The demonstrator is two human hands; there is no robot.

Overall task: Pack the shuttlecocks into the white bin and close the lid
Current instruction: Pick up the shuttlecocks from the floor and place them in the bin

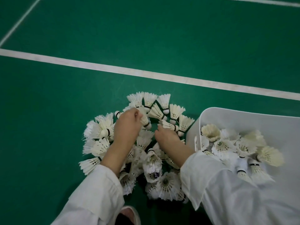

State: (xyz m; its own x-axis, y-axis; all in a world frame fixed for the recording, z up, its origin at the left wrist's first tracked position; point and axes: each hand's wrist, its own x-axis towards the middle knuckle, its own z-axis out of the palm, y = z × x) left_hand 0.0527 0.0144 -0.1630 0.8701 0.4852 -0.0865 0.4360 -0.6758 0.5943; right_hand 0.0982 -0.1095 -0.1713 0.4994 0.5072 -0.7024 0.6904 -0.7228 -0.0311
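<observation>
Shuttlecocks point(152, 159) heaped on green floor point(48, 111), more inside the white bin point(227, 116) just right. Left hand point(128, 125) grips one shuttlecock point(144, 120); right hand point(167, 138) touches another, grip unclear. Shuttlecock markings too small to read.

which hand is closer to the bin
Right. The right hand sits just left of the bin; the left hand is farther left, gripping a shuttlecock.
</observation>
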